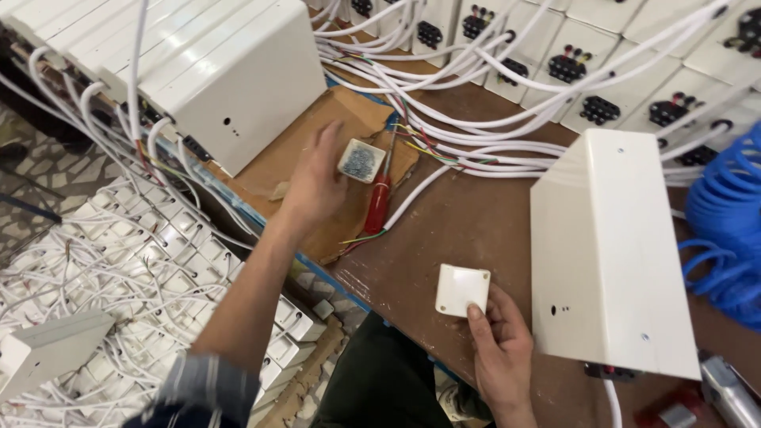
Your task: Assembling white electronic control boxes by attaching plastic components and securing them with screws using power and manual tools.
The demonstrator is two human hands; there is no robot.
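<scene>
The right hand (501,349) has its fingers clamped on a small white square cover (461,289), just left of the white metal box (610,254); the left hand (317,178), fingers apart, reaches the screw tray (361,160) farther left; no screw is picked up yet, by the look of it

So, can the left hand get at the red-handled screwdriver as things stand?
Probably yes: the left hand hovers right beside the red-handled screwdriver, which lies uncovered on brown cardboard; only the small square tray of screws sits nearby.

Bright even light, soft shadows, slight blur, maybe motion
</scene>
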